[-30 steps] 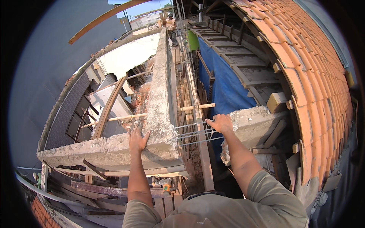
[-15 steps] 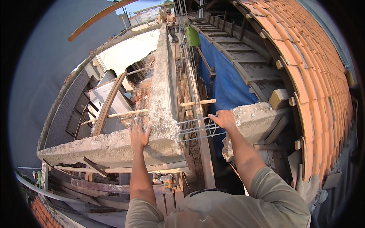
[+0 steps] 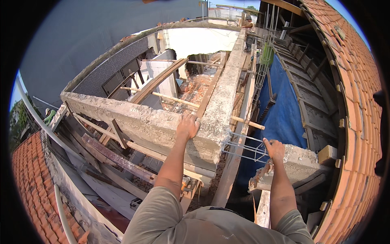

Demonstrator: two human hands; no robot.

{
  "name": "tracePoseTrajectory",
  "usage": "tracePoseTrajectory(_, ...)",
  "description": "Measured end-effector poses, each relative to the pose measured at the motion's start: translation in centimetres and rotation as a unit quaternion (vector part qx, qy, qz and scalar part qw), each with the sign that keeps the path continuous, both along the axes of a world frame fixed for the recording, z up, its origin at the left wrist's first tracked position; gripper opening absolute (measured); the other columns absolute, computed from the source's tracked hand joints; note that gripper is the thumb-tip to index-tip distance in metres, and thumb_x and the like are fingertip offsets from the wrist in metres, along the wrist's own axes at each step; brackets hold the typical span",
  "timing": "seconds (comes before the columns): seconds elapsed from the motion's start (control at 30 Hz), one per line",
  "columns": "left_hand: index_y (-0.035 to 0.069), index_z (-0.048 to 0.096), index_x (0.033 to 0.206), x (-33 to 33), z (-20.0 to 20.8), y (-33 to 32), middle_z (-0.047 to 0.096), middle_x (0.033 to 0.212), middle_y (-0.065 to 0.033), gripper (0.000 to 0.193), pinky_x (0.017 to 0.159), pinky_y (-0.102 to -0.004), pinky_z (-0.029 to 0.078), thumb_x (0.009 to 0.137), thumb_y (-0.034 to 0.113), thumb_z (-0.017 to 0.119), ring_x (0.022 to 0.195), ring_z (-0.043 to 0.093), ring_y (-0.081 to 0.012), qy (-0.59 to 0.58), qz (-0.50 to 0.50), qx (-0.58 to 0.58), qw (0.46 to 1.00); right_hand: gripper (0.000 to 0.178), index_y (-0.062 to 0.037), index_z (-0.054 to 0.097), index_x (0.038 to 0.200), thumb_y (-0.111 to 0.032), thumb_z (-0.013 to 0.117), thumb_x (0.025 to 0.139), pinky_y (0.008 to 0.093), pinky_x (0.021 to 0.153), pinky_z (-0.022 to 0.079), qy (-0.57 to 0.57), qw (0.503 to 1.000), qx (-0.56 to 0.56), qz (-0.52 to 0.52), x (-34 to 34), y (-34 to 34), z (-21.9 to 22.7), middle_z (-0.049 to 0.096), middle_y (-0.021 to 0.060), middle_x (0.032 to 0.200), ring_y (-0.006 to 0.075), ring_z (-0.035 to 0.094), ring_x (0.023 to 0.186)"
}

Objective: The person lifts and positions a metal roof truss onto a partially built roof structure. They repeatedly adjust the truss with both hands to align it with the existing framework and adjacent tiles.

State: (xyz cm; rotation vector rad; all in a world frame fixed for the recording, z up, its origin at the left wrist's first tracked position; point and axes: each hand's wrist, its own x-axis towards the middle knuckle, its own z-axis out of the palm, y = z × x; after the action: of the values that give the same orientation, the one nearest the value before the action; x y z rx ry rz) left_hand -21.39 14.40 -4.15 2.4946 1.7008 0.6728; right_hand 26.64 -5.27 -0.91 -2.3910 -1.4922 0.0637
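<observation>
My left hand [image 3: 188,127] lies on the top edge of a rough concrete beam [image 3: 134,118], close to where it meets a second beam [image 3: 225,85] running away from me. Its fingers are spread over the edge and hold nothing. Bare steel reinforcing bars [image 3: 245,149] with a bent tie bridge the gap between that corner and a broken concrete stub [image 3: 300,160]. At the stub end of these bars, my right hand [image 3: 274,149] is bent around the steel, thumb towards the left. Some of its fingertips are hidden.
A deep gap with a blue tarp [image 3: 280,105] opens beyond the bars. Tiled roofing [image 3: 361,134] rises on the right. Planks [image 3: 118,160] lie below the beam at left. Bamboo poles [image 3: 174,99] cross the rubble-filled room. Another person [image 3: 248,26] is at the far end.
My view has swung left, so the beams and both hands appear farther right in the picture. Both hands stay in about the same places on the concrete and the bars.
</observation>
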Motion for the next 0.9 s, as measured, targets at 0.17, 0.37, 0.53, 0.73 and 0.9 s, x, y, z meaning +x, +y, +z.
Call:
tracePoseTrajectory(0.17, 0.005, 0.079, 0.144, 0.4, 0.5, -0.5, 0.071, 0.161, -0.0219, 0.05, 0.143, -0.0553, 0.033, 0.114, 0.041, 0.06, 0.16, 0.057, -0.0389, -0.02, 0.012, 0.005, 1.0, 0.077, -0.0029, 0.092, 0.11, -0.075, 0.066, 0.11, 0.0609, 0.102, 0.059, -0.028, 0.998, 0.048, 0.022, 0.8, 0.4, -1.2, 0.084, 0.035, 0.107, 0.0558, 0.081, 0.108)
tracePoseTrajectory(0.37, 0.008, 0.073, 0.158, 0.5, 1.3, -1.1, 0.071, 0.164, -0.0172, 0.068, 0.146, -0.0549, 0.026, 0.116, 0.058, 0.057, 0.163, 0.057, -0.0331, -0.001, 0.028, -0.026, 0.999, 0.075, -0.0029, 0.093, 0.119, -0.073, 0.069, 0.109, 0.0589, 0.107, 0.06, -0.005, 1.0, 0.009, 0.025, 1.3, 0.7, -1.2, 0.086, 0.0318, 0.114, 0.0526, 0.082, 0.114)
tracePoseTrajectory(0.53, 0.014, 0.067, 0.17, 0.7, 1.4, -1.3, 0.069, 0.169, -0.014, 0.077, 0.147, -0.0569, 0.024, 0.114, 0.067, 0.06, 0.165, 0.055, -0.0329, 0.006, 0.034, -0.035, 0.999, 0.067, -0.0017, 0.092, 0.124, -0.063, 0.067, 0.111, 0.0583, 0.109, 0.06, 0.002, 0.999, 0.041, 0.028, 1.7, 0.6, -1.7, 0.086, 0.0326, 0.117, 0.053, 0.083, 0.116)
tracePoseTrajectory(0.73, 0.009, 0.072, 0.16, 0.7, 0.6, -1.1, 0.072, 0.159, -0.0155, 0.079, 0.145, -0.0594, 0.028, 0.108, 0.068, 0.067, 0.16, 0.058, -0.035, -0.035, 0.028, -0.015, 0.999, 0.068, 0.0027, 0.09, 0.13, -0.057, 0.063, 0.113, 0.0573, 0.113, 0.06, 0.01, 0.997, 0.064, 0.028, 2.9, 1.1, -3.1, 0.086, 0.0328, 0.125, 0.0517, 0.083, 0.122)
tracePoseTrajectory(0.9, 0.005, 0.08, 0.145, 0.9, 0.0, -1.0, 0.076, 0.148, -0.0155, 0.074, 0.142, -0.0608, 0.033, 0.107, 0.068, 0.069, 0.153, 0.063, -0.0353, -0.037, 0.035, 0.03, 0.998, 0.069, 0.0042, 0.089, 0.132, -0.056, 0.061, 0.115, 0.0578, 0.113, 0.059, 0.005, 0.998, 0.057, 0.032, 2.6, 1.0, -2.7, 0.086, 0.034, 0.125, 0.0519, 0.083, 0.122)
